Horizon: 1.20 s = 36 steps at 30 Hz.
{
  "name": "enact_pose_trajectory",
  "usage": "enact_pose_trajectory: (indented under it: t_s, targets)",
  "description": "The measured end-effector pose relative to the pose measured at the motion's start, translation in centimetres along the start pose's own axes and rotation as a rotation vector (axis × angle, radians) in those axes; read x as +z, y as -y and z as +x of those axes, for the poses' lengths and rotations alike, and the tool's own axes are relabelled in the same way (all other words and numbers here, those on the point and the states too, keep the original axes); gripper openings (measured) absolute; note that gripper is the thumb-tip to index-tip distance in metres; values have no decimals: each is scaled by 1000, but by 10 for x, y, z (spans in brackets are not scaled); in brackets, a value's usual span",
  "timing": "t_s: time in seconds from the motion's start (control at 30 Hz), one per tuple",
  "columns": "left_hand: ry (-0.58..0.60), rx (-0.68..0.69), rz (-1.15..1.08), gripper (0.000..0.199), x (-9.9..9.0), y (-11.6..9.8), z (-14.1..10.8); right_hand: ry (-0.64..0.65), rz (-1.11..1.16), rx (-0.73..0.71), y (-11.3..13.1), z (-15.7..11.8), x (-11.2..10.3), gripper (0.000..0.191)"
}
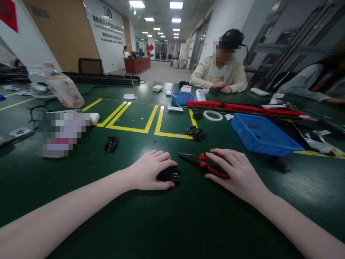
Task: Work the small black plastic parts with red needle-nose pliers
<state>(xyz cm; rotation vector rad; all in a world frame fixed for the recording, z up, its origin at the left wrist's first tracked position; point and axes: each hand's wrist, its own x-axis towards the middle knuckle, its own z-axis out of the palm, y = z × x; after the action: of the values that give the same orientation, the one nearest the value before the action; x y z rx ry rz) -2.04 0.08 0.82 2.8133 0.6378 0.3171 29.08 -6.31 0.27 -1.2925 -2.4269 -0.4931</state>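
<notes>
My left hand [153,170] is curled around a small black plastic part [169,174] on the green table, with fingers over its far side and thumb at its near side. Part of that piece is hidden under the hand. To its right, my right hand [234,172] has fingers and thumb about the red and black handles of long-nose pliers [201,162]. The pliers' jaws point left toward the black part, apart from it. Another black plastic part [111,144] lies beyond my left hand, and a small cluster of similar parts [198,133] lies farther right.
A blue bin [265,135] stands beyond my right hand, and a smaller blue bin [183,98] farther back. A white ring [212,115], red strips [242,107] and a bottle [64,88] are on the table. A person [219,68] sits opposite, hands together.
</notes>
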Motion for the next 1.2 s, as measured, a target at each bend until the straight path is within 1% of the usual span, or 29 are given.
enact_pose_trajectory:
  t_s: [0.03,0.1,0.27,0.4,0.5,0.6,0.7,0.77,0.87,0.93,1.03,1.1,1.2]
  targets:
    - [0,1,-4,48,0,0,0,-3,-47,-32,0,0,-1,47]
    - [-1,2,-8,44,-1,0,0,-4,-90,-44,1,1,-4,42]
    - [-15,5,-15,41,-1,0,0,3,-67,14,7,2,-8,42]
    - [-7,13,-29,43,0,2,1,32,-105,17,8,2,-13,41]
    - [3,27,-23,45,-2,2,0,46,-172,-17,8,2,-19,40]
    - [32,44,-25,46,-9,0,-2,8,-227,-87,11,2,-26,33]
    - [50,38,-31,44,-13,-3,-3,-20,-216,-169,16,2,-32,32]
    - [42,42,-29,43,-13,-3,-3,-12,-162,-188,20,1,-33,30]
    - [28,41,-30,42,-9,0,-2,17,-31,-156,24,1,-32,26]
    - [28,39,-31,41,-7,1,-1,27,61,-103,25,0,-29,27]
    - [22,35,-26,40,-7,1,-1,51,152,7,22,-1,-22,36]
    - [21,32,-23,40,-6,1,-1,93,186,74,19,-2,-17,44]
    - [30,38,-26,40,-5,2,-1,141,227,128,13,-3,-10,47]
